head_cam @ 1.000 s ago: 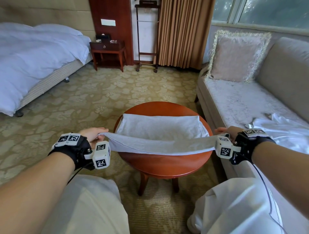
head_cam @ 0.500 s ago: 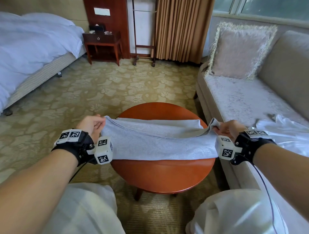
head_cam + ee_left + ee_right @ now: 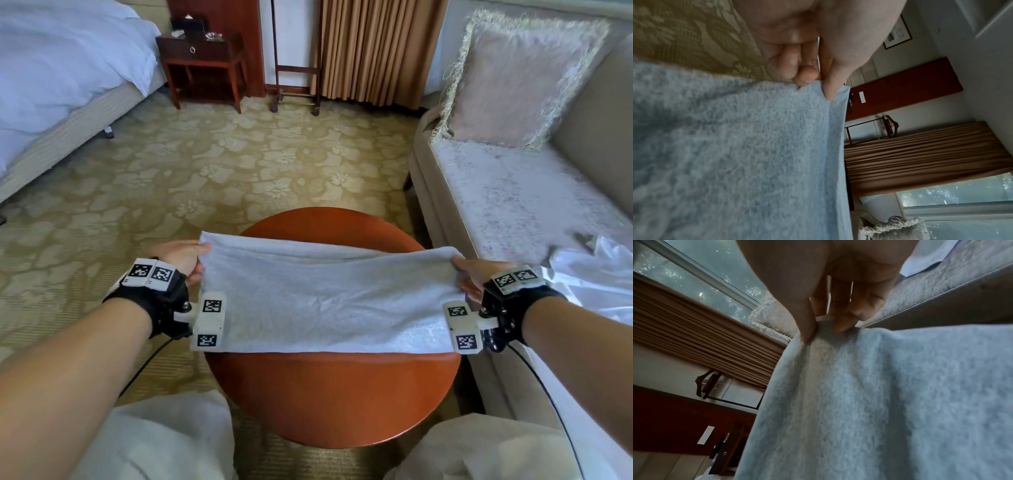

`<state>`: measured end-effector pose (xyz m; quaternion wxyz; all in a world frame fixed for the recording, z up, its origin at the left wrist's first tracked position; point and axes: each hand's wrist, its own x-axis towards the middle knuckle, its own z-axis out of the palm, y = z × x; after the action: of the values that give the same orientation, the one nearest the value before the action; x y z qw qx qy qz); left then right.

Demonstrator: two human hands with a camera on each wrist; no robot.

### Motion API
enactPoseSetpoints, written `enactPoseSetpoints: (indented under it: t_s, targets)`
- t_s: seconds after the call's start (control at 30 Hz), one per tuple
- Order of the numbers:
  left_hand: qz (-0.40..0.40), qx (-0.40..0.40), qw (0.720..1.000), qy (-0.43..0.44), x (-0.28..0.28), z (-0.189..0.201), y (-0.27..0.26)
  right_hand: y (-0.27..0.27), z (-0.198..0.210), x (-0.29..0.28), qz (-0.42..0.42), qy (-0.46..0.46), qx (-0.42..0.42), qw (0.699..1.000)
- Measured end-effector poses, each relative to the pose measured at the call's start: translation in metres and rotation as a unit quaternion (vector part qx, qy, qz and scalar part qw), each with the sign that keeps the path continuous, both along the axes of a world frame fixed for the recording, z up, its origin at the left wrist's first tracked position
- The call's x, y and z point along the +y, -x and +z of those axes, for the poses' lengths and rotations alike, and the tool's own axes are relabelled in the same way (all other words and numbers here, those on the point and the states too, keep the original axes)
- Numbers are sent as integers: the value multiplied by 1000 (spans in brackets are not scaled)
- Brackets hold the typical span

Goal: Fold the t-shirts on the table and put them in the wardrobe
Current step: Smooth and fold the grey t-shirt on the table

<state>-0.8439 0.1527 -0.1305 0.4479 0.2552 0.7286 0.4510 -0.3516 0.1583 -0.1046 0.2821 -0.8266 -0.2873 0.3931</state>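
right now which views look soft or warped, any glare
Head view: sharp, wide-angle bowing at the edges, faint sheen on the round red-brown wooden table. Left wrist view: light grey t-shirt blurred up close. Right wrist view: bright window, shaded right hand.

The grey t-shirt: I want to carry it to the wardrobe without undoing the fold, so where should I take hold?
Probably by its two short ends, one from each side. The grey t-shirt lies as a long folded band across the round table, overhanging both edges. The left hand and right hand already pinch its far corners; sliding fingers under those ends should keep layers together.
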Motion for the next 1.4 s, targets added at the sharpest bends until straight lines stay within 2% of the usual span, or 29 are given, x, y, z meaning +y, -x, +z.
enactPoseSetpoints:
  t_s: [0.23,0.37,0.43,0.5,0.53,0.6,0.67,0.7,0.8,0.83,0.87,0.9,1.0,1.1,1.13,1.17,1.23,1.3,1.33,1.4]
  targets:
    - [-8,42,999,33,32,-16,2,0,-22,34,66,43,-75,994]
    - [-22,34,998,56,32,-23,-5,-1,-40,46,92,43,-9,995]
    - [-9,49,998,39,27,-25,-5,0,-43,43,89,52,-7,995]
    - [23,105,994,-6,18,-23,-9,17,-28,33,53,67,-42,995]
    - [18,133,990,-35,13,-19,-13,27,-18,27,47,79,-72,993]
    - [-46,185,979,-77,6,-13,-26,48,0,15,73,82,-110,988]
    - [-156,258,950,-81,-1,-5,-39,67,7,5,166,91,-135,973]
    - [-222,304,924,-68,-4,-3,-43,77,9,-2,219,104,-143,959]
    - [-393,422,817,14,-17,-1,-55,100,-5,-24,334,168,-136,918]
    - [-423,450,785,45,-22,-1,-59,106,-13,-30,346,187,-133,910]
    - [-440,465,765,66,-25,-2,-61,112,-20,-35,342,196,-141,908]
    - [-448,469,756,85,-28,-3,-62,115,-27,-37,347,199,-167,901]
    - [-453,481,742,111,-37,-3,-58,122,-32,-40,394,182,-280,856]
    - [-468,503,706,174,-43,12,-57,126,-21,-35,402,159,-292,853]
    - [-474,494,703,192,-44,17,-57,128,-19,-31,405,158,-301,849]
    - [-481,466,713,209,-45,20,-56,127,-20,-25,418,148,-312,840]
    - [-484,371,756,240,-47,24,-54,131,-25,-16,436,156,-336,820]
    - [-465,311,796,232,-52,24,-57,141,-17,-23,406,148,-348,832]
    - [-461,327,798,209,-55,23,-59,146,-13,-28,397,133,-342,841]
    - [-448,414,776,158,-60,23,-65,157,-6,-39,393,102,-326,854]
